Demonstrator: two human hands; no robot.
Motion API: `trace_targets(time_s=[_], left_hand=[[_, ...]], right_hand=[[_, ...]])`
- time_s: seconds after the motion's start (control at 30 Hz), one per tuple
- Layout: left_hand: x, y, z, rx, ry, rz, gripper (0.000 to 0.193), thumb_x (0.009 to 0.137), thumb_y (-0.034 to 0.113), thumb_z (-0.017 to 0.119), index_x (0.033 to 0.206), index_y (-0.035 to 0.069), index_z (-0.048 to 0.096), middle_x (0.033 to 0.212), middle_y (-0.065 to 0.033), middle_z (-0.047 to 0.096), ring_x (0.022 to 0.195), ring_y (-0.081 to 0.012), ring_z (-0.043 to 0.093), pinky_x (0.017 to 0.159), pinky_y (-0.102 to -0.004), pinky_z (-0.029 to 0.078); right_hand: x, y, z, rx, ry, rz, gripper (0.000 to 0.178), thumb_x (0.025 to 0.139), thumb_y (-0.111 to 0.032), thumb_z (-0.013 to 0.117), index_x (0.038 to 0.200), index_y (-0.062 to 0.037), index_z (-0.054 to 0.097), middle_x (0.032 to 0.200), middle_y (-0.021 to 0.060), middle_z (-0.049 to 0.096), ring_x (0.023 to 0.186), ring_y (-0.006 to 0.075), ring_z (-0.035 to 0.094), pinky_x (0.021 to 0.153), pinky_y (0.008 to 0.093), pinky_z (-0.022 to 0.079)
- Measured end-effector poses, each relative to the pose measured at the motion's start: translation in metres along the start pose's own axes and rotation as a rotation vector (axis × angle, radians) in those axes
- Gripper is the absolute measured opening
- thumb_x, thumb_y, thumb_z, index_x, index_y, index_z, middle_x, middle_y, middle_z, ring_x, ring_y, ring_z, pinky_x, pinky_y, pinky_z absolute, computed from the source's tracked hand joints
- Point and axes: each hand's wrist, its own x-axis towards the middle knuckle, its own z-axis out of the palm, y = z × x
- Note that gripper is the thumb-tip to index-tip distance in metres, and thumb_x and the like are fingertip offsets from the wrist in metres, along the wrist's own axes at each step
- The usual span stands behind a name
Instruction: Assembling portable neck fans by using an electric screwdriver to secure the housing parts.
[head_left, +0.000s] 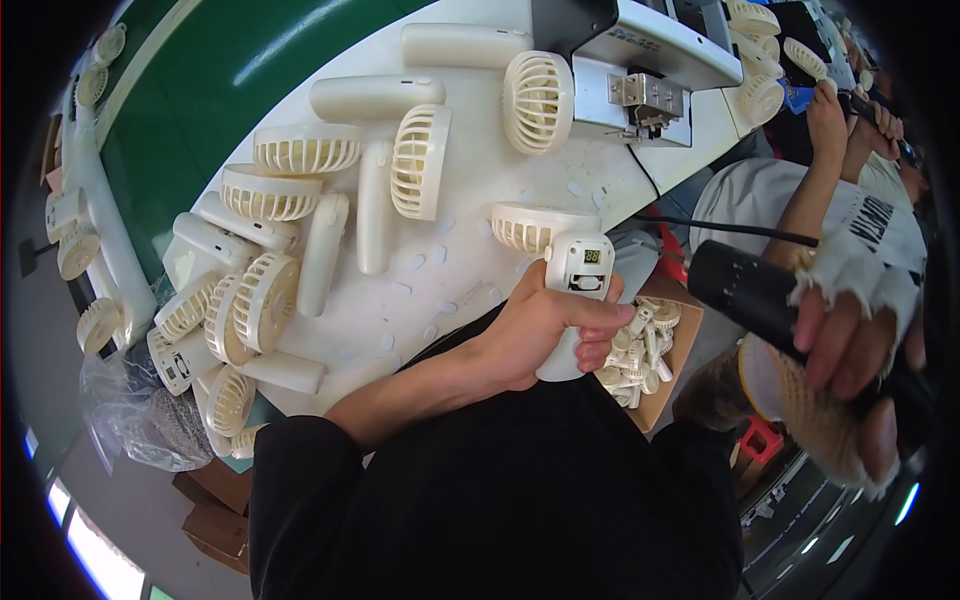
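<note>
My left hand [525, 335] is bare and wrapped around the handle of a white handheld fan [585, 250]. The fan's handle faces up, showing a small display and an opening with parts inside; its round caged head points away to the left. On the right, my right hand [845, 360], in a worn fingerless knit glove, grips a black cylindrical tool [735, 290]. The tool's blunt end points toward the fan, apart from it. Its far end is blurred and partly hidden by the fingers. Several more white handheld fans [375, 205] lie on the white tabletop [440, 265].
A bench machine [650, 50] with a metal block stands at the table's far edge. Below the fan, a cardboard box [682, 350] holds white parts. A black cable [730, 228] runs across at right. Another person [755, 195] works there. A green surface [200, 110] lies far left.
</note>
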Motion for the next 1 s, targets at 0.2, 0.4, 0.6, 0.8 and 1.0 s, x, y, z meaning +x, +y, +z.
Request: trace_targets(time_s=[0.2, 0.4, 0.6, 0.8, 1.0], left_hand=[[0.003, -0.006, -0.001, 0.005, -0.005, 0.028, 0.020, 0.085, 0.001, 0.065, 0.078, 0.005, 0.046, 0.059, -0.0018, 0.043, 0.049, -0.0125, 0.044, 0.048, -0.0284, 0.036], [0.002, -0.008, 0.001, 0.019, 0.019, 0.036, 0.020, 0.083, -0.001, 0.065, 0.079, 0.005, 0.046, 0.058, -0.0018, 0.042, 0.048, -0.0127, 0.044, 0.048, -0.0286, 0.036], [0.000, -0.003, 0.000, -0.015, 0.035, -0.004, 0.018, 0.078, -0.004, 0.063, 0.080, 0.004, 0.047, 0.057, -0.0025, 0.042, 0.048, -0.0132, 0.045, 0.047, -0.0296, 0.037], [0.000, -0.003, 0.000, 0.021, 0.049, 0.008, 0.017, 0.076, -0.006, 0.062, 0.080, 0.003, 0.048, 0.057, -0.0030, 0.042, 0.048, -0.0139, 0.045, 0.046, -0.0304, 0.037], [0.003, -0.003, -0.003, -0.005, 0.016, 0.007, 0.018, 0.075, -0.005, 0.064, 0.080, 0.003, 0.049, 0.058, -0.0038, 0.045, 0.047, -0.0149, 0.046, 0.047, -0.0316, 0.038]], right_hand=[[0.003, -0.002, 0.014, -0.030, -0.046, 0.063, 0.048, 0.078, -0.023, 0.068, 0.114, -0.0154, 0.037, 0.074, 0.0002, 0.051, 0.069, 0.0140, 0.053, 0.080, 0.0359, 0.038], [0.007, 0.018, 0.008, -0.062, -0.141, 0.062, 0.046, 0.080, -0.024, 0.069, 0.111, -0.0172, 0.037, 0.076, 0.0012, 0.053, 0.067, 0.0146, 0.052, 0.078, 0.0392, 0.040], [0.001, 0.026, 0.012, -0.085, -0.085, 0.084, 0.044, 0.080, -0.024, 0.070, 0.109, -0.0167, 0.038, 0.074, 0.0021, 0.054, 0.064, 0.0145, 0.051, 0.075, 0.0405, 0.041], [-0.004, 0.026, 0.016, -0.107, -0.041, 0.104, 0.044, 0.080, -0.024, 0.070, 0.109, -0.0162, 0.038, 0.072, 0.0022, 0.054, 0.064, 0.0143, 0.050, 0.074, 0.0406, 0.042], [-0.002, 0.017, 0.028, -0.218, -0.029, 0.067, 0.044, 0.079, -0.022, 0.069, 0.110, -0.0158, 0.037, 0.070, 0.0012, 0.052, 0.066, 0.0142, 0.050, 0.075, 0.0387, 0.041]])
